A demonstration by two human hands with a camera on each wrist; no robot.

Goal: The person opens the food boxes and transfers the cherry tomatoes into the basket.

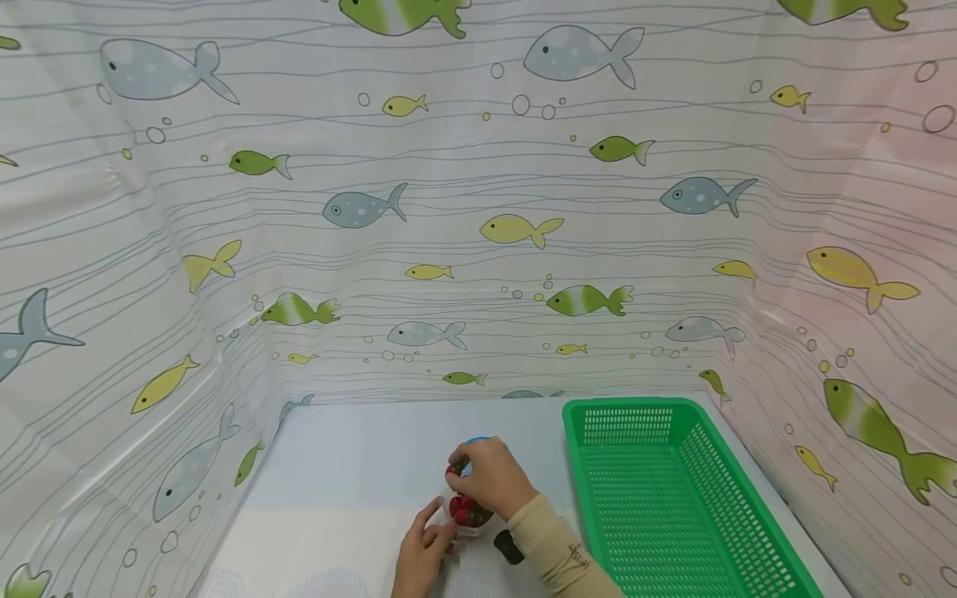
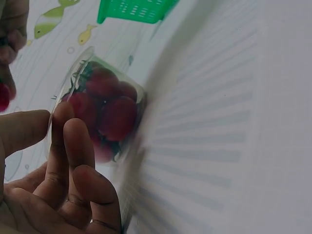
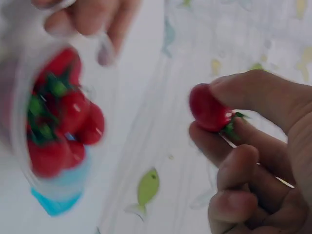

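My right hand (image 1: 493, 482) pinches a red cherry tomato (image 3: 207, 107) with a green stem between thumb and fingertip, above a clear plastic container (image 2: 139, 90). Inside the container are several more cherry tomatoes (image 3: 73, 112), red with green stems. With thumb and fingertips my left hand (image 1: 422, 548) grips the container's rim from the near left side. The left wrist view shows the left thumb (image 2: 24, 129) on one side of the rim and a fingertip on the other. In the head view, the right hand covers part of the container.
A large green plastic basket (image 1: 583, 473) with slotted walls stands at the right of the white table (image 1: 336, 465). Something blue (image 3: 56, 202) shows behind the container, partly hidden. A fish-patterned sheet (image 1: 463, 291) encloses the back and sides.
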